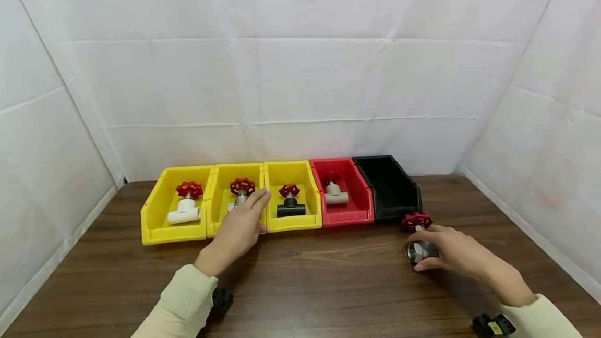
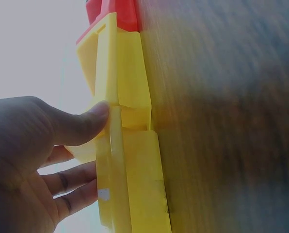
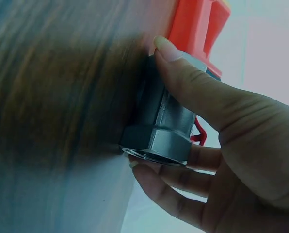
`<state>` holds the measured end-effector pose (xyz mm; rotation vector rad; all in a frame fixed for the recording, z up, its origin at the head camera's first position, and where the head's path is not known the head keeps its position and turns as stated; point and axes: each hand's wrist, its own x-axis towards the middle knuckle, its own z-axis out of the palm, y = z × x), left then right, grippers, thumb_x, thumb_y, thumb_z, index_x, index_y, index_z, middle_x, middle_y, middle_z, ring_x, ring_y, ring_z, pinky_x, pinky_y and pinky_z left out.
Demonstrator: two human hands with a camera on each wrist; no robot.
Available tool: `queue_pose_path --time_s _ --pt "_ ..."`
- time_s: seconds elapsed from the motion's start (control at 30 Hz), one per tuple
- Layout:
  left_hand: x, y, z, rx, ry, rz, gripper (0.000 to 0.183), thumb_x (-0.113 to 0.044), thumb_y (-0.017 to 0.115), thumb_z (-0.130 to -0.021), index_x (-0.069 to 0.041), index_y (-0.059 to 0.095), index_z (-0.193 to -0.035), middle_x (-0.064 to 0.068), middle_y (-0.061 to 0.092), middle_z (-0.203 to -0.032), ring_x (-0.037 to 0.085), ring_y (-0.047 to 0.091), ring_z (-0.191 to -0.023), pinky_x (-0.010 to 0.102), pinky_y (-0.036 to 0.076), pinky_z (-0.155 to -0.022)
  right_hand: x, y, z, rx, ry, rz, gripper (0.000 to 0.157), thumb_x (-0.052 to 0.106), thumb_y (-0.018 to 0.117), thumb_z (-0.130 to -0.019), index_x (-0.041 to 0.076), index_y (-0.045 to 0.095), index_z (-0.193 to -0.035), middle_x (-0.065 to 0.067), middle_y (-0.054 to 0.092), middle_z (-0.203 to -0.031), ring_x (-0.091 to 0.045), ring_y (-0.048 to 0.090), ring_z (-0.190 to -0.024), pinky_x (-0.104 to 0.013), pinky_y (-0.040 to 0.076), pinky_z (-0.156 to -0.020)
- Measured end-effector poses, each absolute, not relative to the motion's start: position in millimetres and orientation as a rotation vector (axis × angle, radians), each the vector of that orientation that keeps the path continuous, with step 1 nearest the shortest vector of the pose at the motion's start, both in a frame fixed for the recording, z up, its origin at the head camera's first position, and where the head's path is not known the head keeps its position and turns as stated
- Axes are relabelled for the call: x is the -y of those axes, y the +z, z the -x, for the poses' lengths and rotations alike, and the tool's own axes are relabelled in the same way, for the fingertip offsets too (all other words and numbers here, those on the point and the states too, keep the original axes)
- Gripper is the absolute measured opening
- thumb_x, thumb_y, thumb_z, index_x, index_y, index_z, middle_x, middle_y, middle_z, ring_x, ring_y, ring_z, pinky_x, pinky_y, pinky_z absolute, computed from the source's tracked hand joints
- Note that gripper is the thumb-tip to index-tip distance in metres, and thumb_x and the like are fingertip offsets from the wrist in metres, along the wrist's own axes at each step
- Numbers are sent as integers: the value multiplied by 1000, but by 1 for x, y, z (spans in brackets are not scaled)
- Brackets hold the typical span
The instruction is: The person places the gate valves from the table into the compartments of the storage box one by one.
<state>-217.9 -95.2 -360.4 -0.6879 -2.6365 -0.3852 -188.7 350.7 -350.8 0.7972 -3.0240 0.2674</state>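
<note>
My right hand (image 1: 453, 249) grips a metal gate valve (image 1: 424, 250) at its body, thumb on one side and fingers on the other. Its red handwheel (image 1: 417, 220) stands up just before the black bin's front edge. In the right wrist view the valve's hexagonal end (image 3: 156, 144) shows, close over the tabletop. My left hand (image 1: 237, 228) reaches over the front of the middle yellow bins, fingers fairly straight, partly covering another metal valve (image 1: 241, 198) with a red handwheel. The left wrist view shows the left thumb (image 2: 93, 119) at the yellow rim where two bins meet.
Along the back stand three yellow bins (image 1: 175, 237), a red bin (image 1: 349, 218) and a black bin (image 1: 396, 209). They hold a white valve (image 1: 184, 210), a black valve (image 1: 291, 207) and a grey valve (image 1: 335, 194). White sheets (image 1: 300, 77) hang behind the brown table (image 1: 324, 286).
</note>
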Motion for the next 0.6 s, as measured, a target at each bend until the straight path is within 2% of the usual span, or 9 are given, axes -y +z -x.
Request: queue_pose_path --time_s 0.13,0.4,0.6 --pt "96 -360 218 2632 -385 686 70 -12 78 -81 0 44 -141 15 43 -144 28 61 -74 39 54 -71 -353 -353 193 2972 260 -885 53 57 69 -77 22 65 -117 -6 59 -109 -27 62 -94 -44 52 -71" --pt "95 -360 217 2631 -399 692 70 -12 77 -81 -1 44 -142 15 43 -144 29 62 -78 39 54 -72 -359 -353 195 2953 257 -986 54 55 66 -80 17 65 -119 0 57 -104 -19 60 -89 -38 51 -68" --pt "96 -361 218 2632 -399 694 71 -12 78 -81 -1 44 -142 15 43 -144 28 62 -78 38 55 -72 -361 -356 195 2959 271 -1001 53 53 66 -81 18 63 -120 6 51 -98 -6 50 -79 -29 45 -64"
